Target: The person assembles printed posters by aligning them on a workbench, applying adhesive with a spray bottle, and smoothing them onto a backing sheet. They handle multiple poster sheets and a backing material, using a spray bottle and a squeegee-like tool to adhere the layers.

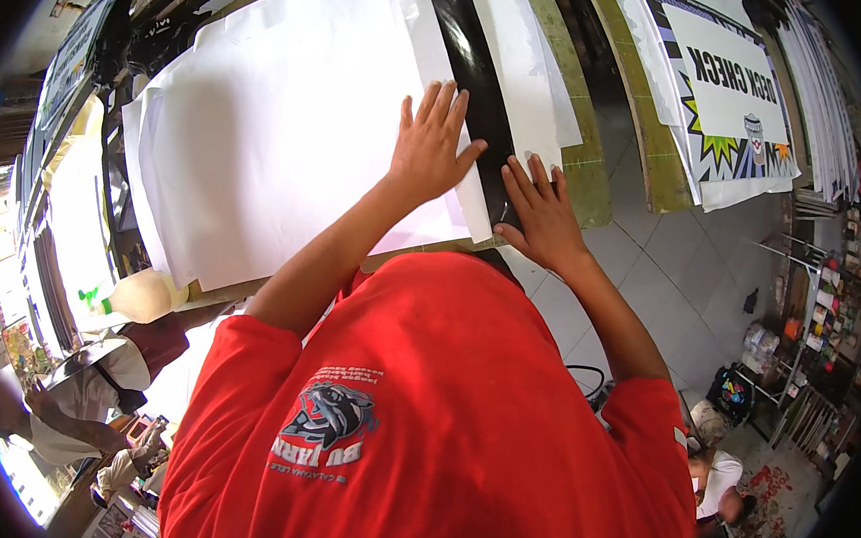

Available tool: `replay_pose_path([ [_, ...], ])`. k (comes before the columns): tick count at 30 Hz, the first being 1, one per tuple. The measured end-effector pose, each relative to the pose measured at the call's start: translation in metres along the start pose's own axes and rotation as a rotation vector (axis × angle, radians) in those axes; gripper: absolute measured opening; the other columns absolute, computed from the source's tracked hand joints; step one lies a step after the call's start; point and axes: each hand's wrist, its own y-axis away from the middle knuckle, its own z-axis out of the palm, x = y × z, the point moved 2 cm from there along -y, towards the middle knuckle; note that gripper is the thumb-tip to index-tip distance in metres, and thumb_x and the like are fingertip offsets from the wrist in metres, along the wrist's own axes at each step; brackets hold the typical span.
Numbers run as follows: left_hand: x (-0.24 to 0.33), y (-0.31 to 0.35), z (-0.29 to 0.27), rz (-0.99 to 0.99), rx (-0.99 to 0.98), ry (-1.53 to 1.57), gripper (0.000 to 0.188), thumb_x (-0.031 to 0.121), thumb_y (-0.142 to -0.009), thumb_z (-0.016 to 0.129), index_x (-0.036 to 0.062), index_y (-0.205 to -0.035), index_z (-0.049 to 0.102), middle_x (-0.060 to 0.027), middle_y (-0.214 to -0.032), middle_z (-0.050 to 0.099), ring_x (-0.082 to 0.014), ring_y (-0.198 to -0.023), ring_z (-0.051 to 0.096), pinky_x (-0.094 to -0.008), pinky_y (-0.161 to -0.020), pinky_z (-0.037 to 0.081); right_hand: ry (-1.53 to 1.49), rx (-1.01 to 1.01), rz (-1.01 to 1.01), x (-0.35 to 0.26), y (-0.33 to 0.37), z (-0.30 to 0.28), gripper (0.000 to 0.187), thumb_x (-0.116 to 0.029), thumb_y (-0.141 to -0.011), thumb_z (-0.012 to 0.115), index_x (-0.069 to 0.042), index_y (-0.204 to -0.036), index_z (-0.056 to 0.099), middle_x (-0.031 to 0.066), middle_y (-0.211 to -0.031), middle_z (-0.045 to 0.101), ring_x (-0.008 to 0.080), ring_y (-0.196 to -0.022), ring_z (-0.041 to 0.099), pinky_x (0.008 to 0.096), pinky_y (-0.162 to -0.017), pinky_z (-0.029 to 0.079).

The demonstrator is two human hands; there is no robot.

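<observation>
My left hand (436, 141) lies flat, fingers spread, on the right part of a large white sheet (292, 113). Its thumb reaches toward a long glossy black strip (473, 64) that runs away from me along the sheet's edge. At the near end of that strip rests my right hand (544, 217), fingers stretched, thumb on the black surface. Its fingertips lie by another white sheet (525, 87) on the strip's right side. Neither hand grips anything. What lies beneath the sheets is mostly hidden.
Greenish boards (647, 115) stand to the right, with a printed poster (737, 100) on top. A plastic jug (143, 296) is by the table's near left corner. One person (78, 395) is at lower left, another (718, 484) at lower right. Grey tiles (667, 274) cover the floor.
</observation>
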Motion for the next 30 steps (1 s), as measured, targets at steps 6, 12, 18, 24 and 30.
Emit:
replay_pose_path([
  [6, -0.023, 0.013, 0.012, 0.068, -0.103, -0.152, 0.119, 0.081, -0.068, 0.062, 0.0100, -0.155, 0.022, -0.0148, -0.160, 0.021, -0.0326, -0.149, 0.017, -0.0688, -0.114, 0.012, -0.014, 0.012, 0.010, 0.003, 0.001, 0.007, 0.086, -0.059, -0.090, 0.055, -0.008, -0.154, 0.027, 0.0070, -0.161, 0.025, 0.0319, -0.149, 0.016, 0.0548, -0.119, 0.014],
  [12, -0.035, 0.017, 0.008, 0.075, -0.109, -0.156, 0.119, 0.084, -0.066, 0.061, 0.0136, -0.154, 0.026, -0.0096, -0.160, 0.024, -0.0282, -0.150, 0.017, -0.0672, -0.116, 0.008, 0.002, 0.007, 0.021, 0.002, 0.001, 0.007, 0.087, -0.059, -0.089, 0.055, -0.009, -0.154, 0.026, 0.0059, -0.161, 0.024, 0.0307, -0.149, 0.017, 0.0550, -0.119, 0.016],
  [18, -0.044, 0.025, 0.000, 0.057, -0.128, -0.132, 0.119, 0.083, -0.064, 0.064, 0.0141, -0.154, 0.028, -0.0093, -0.161, 0.023, -0.0277, -0.150, 0.017, -0.0670, -0.116, 0.007, 0.041, -0.002, 0.021, 0.002, 0.000, 0.008, 0.087, -0.059, -0.089, 0.055, -0.010, -0.154, 0.026, 0.0054, -0.162, 0.023, 0.0311, -0.149, 0.018, 0.0547, -0.118, 0.018],
  [24, -0.048, 0.031, 0.001, 0.038, -0.114, -0.152, 0.119, 0.085, -0.064, 0.061, 0.0152, -0.154, 0.028, -0.0093, -0.161, 0.023, -0.0284, -0.149, 0.019, -0.0679, -0.115, 0.008, 0.012, -0.031, 0.014, 0.003, -0.002, 0.004, 0.083, -0.055, -0.092, 0.054, -0.009, -0.154, 0.025, 0.0061, -0.162, 0.022, 0.0336, -0.149, 0.016, 0.0560, -0.118, 0.016],
  [30, -0.043, 0.033, -0.004, 0.027, -0.133, -0.112, 0.119, 0.081, -0.066, 0.064, 0.0147, -0.156, 0.022, -0.0102, -0.161, 0.021, -0.0308, -0.149, 0.017, -0.0676, -0.115, 0.009, -0.631, -0.152, -0.055, 0.029, -0.004, -0.014, 0.069, -0.035, -0.098, 0.048, -0.005, -0.155, 0.023, 0.0090, -0.162, 0.024, 0.0345, -0.151, 0.011, 0.0549, -0.119, 0.007],
])
